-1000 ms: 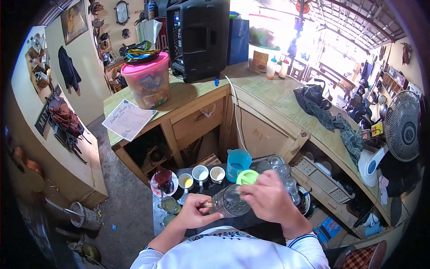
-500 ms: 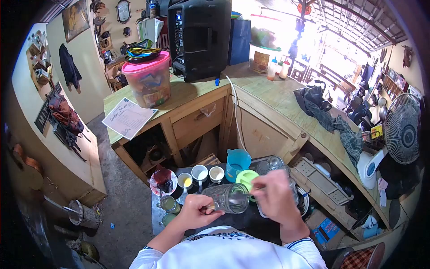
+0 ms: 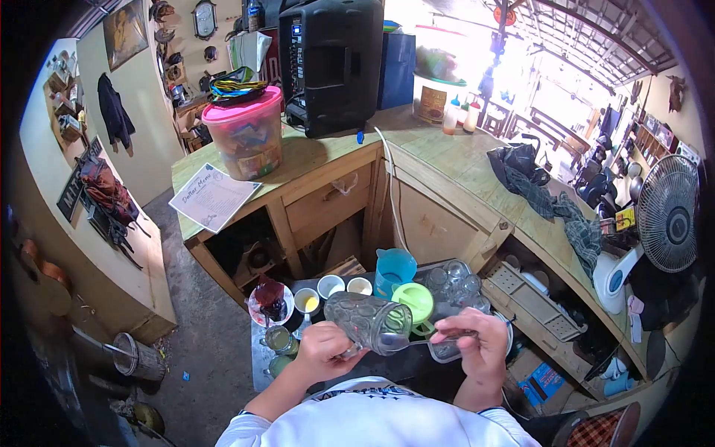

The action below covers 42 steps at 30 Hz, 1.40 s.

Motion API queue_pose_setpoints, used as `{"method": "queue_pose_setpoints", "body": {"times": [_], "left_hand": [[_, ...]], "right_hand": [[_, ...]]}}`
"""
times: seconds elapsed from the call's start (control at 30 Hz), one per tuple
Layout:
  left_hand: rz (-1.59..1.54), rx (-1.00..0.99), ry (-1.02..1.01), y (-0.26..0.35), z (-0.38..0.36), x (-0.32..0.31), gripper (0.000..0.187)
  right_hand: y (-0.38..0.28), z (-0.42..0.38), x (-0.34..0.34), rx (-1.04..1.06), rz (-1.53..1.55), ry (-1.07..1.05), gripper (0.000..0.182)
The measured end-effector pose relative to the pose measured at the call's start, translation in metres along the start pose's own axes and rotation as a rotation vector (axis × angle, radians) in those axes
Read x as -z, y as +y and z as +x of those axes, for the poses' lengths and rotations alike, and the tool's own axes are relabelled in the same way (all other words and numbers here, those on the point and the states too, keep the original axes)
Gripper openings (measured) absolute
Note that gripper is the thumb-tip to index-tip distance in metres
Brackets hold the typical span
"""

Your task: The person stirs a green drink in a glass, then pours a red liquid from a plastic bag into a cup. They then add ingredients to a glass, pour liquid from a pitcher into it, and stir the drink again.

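My left hand (image 3: 326,349) is closed around the lower side of a clear glass jar (image 3: 361,319), which lies tilted on its side with its mouth toward the right. My right hand (image 3: 474,344) pinches the handle end of a metal spoon (image 3: 419,343); the spoon's bowl is at the jar's mouth, seemingly just inside. Just behind the jar stand a green lidded pitcher (image 3: 413,302) and a blue pitcher (image 3: 395,270). White cups (image 3: 307,301), one with something yellow in it, line up to the left.
Several upturned glasses (image 3: 454,279) are on a tray at the right. A plate (image 3: 269,304) with a dark red packet and a glass mug (image 3: 280,340) sit at the left. Beyond are a wooden counter (image 3: 335,156), a black speaker (image 3: 331,67) and a fan (image 3: 670,216).
My right hand has dropped lower and slightly right, and its fingers have spread along the spoon. The jar has shifted a little left and turned slightly.
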<state>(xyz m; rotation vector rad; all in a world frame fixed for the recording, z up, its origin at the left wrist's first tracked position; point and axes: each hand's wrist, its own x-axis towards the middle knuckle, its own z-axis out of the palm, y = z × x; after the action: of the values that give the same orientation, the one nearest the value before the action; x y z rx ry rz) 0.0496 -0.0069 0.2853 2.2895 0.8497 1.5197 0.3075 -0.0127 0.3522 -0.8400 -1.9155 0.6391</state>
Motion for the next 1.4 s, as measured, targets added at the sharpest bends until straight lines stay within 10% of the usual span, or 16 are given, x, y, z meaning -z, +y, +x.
{"method": "queue_pose_setpoints", "body": {"times": [0.2, 0.3, 0.43, 0.7, 1.03, 1.2, 1.4], "left_hand": [[0.185, -0.103, 0.023, -0.003, -0.001, -0.002, 0.027], [0.254, -0.124, 0.037, -0.009, -0.005, -0.004, 0.025], [0.299, -0.114, 0.043, -0.006, -0.005, -0.006, 0.028], [0.298, -0.071, 0.064, -0.006, -0.004, -0.004, 0.025], [0.303, -0.116, 0.036, -0.008, -0.005, -0.01, 0.027], [0.279, -0.085, 0.015, -0.01, -0.005, -0.008, 0.024], [0.275, -0.083, 0.023, -0.009, -0.007, -0.01, 0.024]], "right_hand": [[0.01, -0.009, -0.015, -0.405, 0.419, -0.24, 0.029], [0.028, -0.018, -0.001, -0.331, 0.683, 0.111, 0.048], [0.031, -0.014, -0.035, -0.488, 0.776, -0.164, 0.046], [0.042, -0.018, -0.035, -0.629, 1.113, 0.047, 0.043], [0.04, -0.018, -0.049, -0.636, 0.928, 0.058, 0.039], [0.046, -0.027, -0.04, -0.161, 0.758, 0.421, 0.054], [0.027, -0.006, -0.051, 0.007, 0.178, 0.026, 0.05]]}}
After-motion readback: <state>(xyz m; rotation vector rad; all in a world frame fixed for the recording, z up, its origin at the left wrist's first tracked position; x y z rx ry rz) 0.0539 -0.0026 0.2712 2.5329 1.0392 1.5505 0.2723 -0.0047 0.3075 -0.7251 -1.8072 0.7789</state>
